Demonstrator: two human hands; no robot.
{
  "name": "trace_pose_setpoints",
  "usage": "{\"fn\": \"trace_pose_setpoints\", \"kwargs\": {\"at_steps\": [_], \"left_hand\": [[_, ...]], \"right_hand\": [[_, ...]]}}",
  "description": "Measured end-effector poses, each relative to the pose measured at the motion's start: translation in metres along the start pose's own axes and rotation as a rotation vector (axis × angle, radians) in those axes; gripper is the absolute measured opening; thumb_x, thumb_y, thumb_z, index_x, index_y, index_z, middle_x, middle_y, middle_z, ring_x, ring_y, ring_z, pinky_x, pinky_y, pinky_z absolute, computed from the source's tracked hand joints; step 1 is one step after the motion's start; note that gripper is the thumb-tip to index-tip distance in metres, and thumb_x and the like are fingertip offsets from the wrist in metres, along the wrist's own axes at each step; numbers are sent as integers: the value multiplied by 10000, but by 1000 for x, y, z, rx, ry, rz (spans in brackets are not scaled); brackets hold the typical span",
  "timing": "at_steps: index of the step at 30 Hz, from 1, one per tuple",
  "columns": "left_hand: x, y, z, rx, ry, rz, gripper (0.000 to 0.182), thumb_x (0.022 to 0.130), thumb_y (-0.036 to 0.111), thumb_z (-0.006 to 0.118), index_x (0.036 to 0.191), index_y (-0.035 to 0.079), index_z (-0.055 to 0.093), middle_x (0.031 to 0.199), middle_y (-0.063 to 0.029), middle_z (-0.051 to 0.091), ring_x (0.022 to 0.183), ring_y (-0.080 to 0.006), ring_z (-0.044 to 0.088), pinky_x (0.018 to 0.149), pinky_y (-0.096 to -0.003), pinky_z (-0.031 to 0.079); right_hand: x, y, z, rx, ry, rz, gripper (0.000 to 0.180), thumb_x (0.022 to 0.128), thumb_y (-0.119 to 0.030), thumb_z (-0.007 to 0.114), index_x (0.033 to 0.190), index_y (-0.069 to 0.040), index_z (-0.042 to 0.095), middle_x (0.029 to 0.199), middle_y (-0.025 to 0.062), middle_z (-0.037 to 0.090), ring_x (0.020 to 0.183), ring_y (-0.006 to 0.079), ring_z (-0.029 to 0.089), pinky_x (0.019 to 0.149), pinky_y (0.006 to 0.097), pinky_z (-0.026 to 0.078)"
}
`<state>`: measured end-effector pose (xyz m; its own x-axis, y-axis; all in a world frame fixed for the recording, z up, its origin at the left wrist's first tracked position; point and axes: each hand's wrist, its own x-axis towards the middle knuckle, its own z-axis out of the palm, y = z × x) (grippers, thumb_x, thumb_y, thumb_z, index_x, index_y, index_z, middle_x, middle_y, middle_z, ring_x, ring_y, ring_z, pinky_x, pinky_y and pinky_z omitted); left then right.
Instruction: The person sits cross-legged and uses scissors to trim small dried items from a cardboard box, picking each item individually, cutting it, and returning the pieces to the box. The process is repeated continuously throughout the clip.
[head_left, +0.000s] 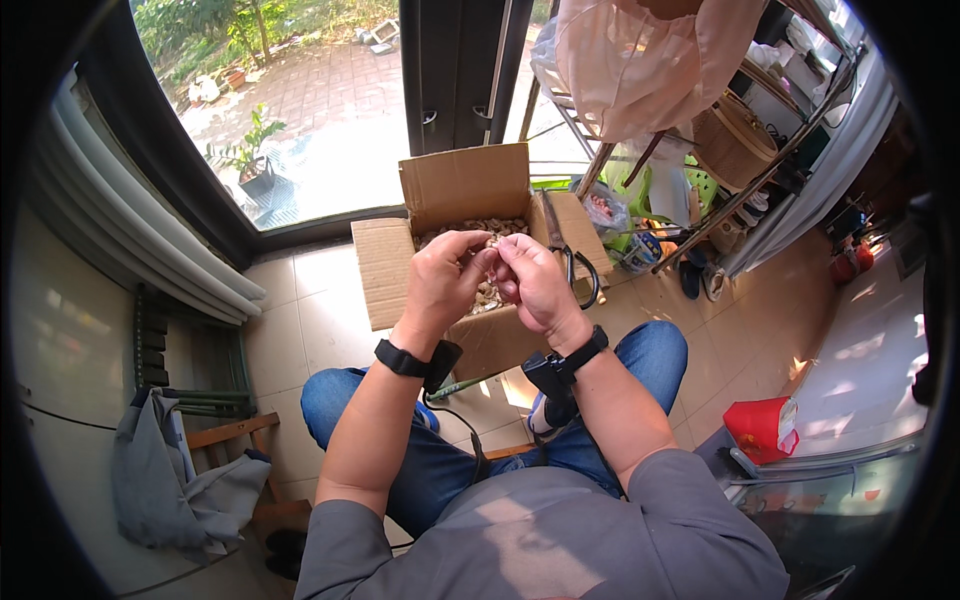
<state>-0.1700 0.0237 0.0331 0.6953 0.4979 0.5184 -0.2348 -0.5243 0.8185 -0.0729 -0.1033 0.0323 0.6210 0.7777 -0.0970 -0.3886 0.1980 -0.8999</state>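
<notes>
My left hand (450, 270) and my right hand (534, 283) meet over an open cardboard box (465, 184). Between the fingertips of both is a small pale piece (492, 241), too small and too covered by fingers to name. Many small brown and whitish dried pieces (486, 301) lie inside the box, partly hidden under my hands. On the box's right flap rests a pair of scissors (556, 225) with black handles, its blades pointing away from me.
To the right stands a metal rack (705, 229) with bags and a woven basket (731, 142). A glass door (315, 150) lies beyond the box. Grey cloth (161, 472) hangs on a wooden chair (232, 431) at left. A red bag (761, 429) is at right.
</notes>
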Motion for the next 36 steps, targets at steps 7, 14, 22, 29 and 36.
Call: {"fn": "trace_pose_setpoints", "kwargs": {"at_steps": [7,14,22,29,36], "left_hand": [[0,-8,-1,-26,-27,48,186,912,47,750,1081,-23,721,914,-93,738,804,-138,714,688,-280,593],[-1,-8,1,-216,-53,-167,179,938,88,737,1068,-35,730,891,-84,744,773,-122,708,658,-264,598],[-4,4,7,-444,40,-369,225,969,160,715,1074,-38,746,809,-60,728,663,-90,672,565,-226,533],[-7,-2,12,-579,11,-337,191,989,140,680,1088,-21,712,781,-17,650,632,-66,614,548,-219,506],[-9,-8,15,-741,-17,-299,185,1048,159,573,1128,22,667,864,-1,673,681,-42,583,583,-210,483]], "right_hand": [[-1,-2,4,-178,32,-133,191,1066,-216,549,938,-90,614,716,-42,520,589,37,436,514,201,350],[6,10,3,-326,81,-249,256,1082,-230,514,919,-57,611,717,-33,536,620,55,465,557,237,398],[9,9,14,-799,228,-406,401,1105,-332,450,922,-17,616,739,-14,589,649,65,519,595,246,455],[2,2,22,-556,119,-330,449,1107,-368,422,961,-18,660,684,-28,535,618,60,485,536,243,393],[-2,3,31,-462,111,-356,425,1105,-333,425,946,-12,653,689,-26,538,609,52,484,527,236,396]]}}
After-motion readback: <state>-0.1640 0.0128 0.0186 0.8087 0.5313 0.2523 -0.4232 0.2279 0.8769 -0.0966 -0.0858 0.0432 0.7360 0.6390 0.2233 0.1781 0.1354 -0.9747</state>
